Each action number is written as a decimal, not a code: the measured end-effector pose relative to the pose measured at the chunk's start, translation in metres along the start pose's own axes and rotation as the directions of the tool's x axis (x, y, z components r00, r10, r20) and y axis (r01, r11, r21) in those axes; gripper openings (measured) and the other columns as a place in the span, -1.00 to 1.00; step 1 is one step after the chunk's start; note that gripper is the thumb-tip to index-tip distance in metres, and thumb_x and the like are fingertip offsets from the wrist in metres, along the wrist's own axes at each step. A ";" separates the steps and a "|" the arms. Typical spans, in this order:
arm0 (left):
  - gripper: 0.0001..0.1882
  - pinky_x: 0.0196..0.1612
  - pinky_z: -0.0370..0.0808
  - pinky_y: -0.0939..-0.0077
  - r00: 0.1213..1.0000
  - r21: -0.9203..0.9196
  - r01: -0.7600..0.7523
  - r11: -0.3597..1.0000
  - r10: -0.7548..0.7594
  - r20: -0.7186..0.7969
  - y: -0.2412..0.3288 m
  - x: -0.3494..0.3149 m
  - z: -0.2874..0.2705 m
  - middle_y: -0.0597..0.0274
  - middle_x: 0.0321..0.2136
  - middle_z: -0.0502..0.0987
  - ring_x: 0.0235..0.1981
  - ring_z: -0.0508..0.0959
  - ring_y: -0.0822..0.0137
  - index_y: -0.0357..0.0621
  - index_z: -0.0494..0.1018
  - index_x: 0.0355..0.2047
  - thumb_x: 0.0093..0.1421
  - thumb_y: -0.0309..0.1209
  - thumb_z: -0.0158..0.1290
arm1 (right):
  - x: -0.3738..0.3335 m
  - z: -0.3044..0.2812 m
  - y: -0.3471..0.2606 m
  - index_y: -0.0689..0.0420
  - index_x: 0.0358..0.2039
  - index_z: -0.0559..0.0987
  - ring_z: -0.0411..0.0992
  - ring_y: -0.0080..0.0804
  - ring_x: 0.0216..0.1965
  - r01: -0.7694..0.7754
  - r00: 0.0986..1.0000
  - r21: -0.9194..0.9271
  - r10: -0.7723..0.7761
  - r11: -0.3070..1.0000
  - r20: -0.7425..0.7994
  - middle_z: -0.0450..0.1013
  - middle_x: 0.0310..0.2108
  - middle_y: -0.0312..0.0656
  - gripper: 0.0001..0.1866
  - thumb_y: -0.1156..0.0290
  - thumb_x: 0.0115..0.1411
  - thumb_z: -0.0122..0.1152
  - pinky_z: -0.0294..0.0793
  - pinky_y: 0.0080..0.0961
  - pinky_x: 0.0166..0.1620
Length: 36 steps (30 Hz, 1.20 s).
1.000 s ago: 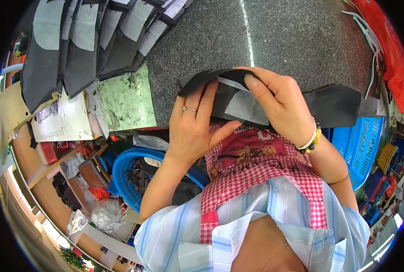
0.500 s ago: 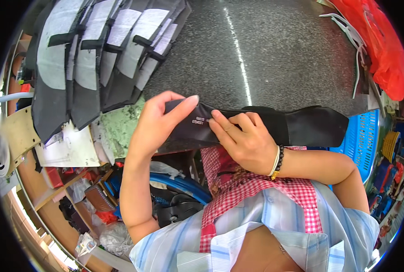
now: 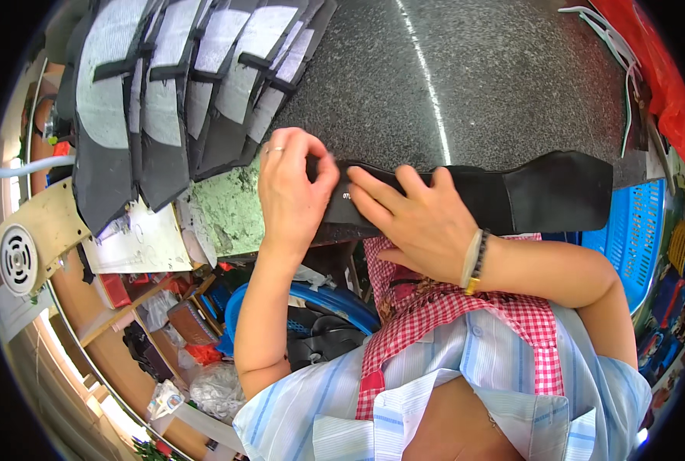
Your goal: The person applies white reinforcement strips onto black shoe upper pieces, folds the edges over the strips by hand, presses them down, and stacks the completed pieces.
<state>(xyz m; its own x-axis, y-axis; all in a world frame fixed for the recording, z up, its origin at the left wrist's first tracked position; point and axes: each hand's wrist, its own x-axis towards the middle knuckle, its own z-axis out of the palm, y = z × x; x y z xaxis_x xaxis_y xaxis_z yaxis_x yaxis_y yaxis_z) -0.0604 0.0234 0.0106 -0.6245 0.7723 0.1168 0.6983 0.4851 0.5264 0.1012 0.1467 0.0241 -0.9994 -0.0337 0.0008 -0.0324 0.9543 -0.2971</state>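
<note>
1. Black panel: smooth, seamed (white-printed); lies along the speckled table's near edge.
2. Left hand: curled at panel's left end; pinch indiscernible from here.
3. Right hand: fingers spread upon panel.
4. Blue basket: right.

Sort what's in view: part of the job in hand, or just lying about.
Job in hand:
black piece, with left hand and right hand at it
likely the overlapping black pieces

Probably just lying about:
red plastic
white strips
blue basket at right
</note>
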 end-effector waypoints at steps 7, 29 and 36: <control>-0.56 0.15 0.37 0.16 0.967 -0.007 -0.183 0.983 0.181 0.181 0.038 -0.039 0.001 -0.08 0.00 0.52 0.05 0.49 -0.08 -0.24 0.47 0.04 0.17 -0.33 0.18 | -0.058 -0.002 0.051 0.21 -0.07 0.49 0.41 -0.24 -0.11 0.128 0.990 0.215 -0.111 0.968 -0.092 0.42 0.01 -0.19 -0.36 0.29 -0.23 0.43 0.48 -0.32 -0.13; -0.84 -0.41 0.43 0.40 0.825 0.153 -0.543 0.825 0.559 -0.088 0.133 0.085 -0.016 0.08 -0.51 0.52 -0.47 0.54 0.18 -0.25 0.46 -0.51 -0.08 -0.63 0.23 | -0.158 -0.088 0.169 0.16 -0.16 0.57 0.45 -0.17 -0.09 -0.118 0.636 0.312 0.313 0.943 -0.706 0.49 -0.18 -0.12 -0.72 0.46 0.07 0.25 0.45 -0.26 -0.02; -0.72 -0.12 0.52 0.14 0.935 0.627 -0.352 0.695 0.294 0.199 0.059 0.309 0.009 0.01 -0.31 0.62 -0.17 0.61 0.02 -0.05 0.63 -0.34 0.18 -0.16 0.03 | -0.088 -0.090 0.294 0.16 -0.09 0.54 0.43 -0.11 -0.04 -0.315 0.750 0.082 0.301 0.946 -0.589 0.43 -0.11 -0.08 -0.68 0.52 0.10 0.17 0.47 -0.28 -0.02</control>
<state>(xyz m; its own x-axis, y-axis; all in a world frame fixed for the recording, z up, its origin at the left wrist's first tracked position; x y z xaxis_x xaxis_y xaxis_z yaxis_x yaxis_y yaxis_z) -0.2091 0.2938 0.0699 -0.3090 0.9462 0.0964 0.9244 0.3226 -0.2033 0.1790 0.4570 0.0224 -0.7650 0.4366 0.4735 0.2850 0.8888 -0.3590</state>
